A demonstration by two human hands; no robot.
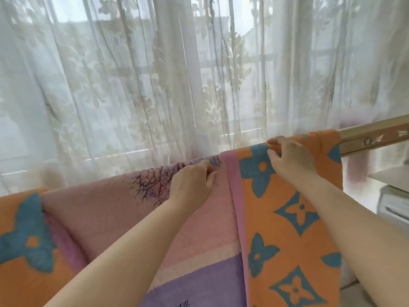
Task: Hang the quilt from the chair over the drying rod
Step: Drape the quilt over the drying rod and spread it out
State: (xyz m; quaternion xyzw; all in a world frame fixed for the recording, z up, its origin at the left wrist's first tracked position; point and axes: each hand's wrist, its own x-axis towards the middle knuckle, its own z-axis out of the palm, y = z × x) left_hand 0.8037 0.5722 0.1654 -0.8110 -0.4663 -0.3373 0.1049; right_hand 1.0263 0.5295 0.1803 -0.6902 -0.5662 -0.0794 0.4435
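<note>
Your two bare arms reach forward from the bottom of the view. The quilt (pixel 287 218) hangs over the drying rod (pixel 374 136), orange with blue flowers on the right and far left, pink and purple in the middle. Your left hand (pixel 192 182) pinches the pink part near the top fold. Your right hand (pixel 290 158) grips the orange edge right at the rod. The bare rod sticks out to the right. Behind it hangs a thin white curtain (pixel 155 74) over a bright window.
</note>
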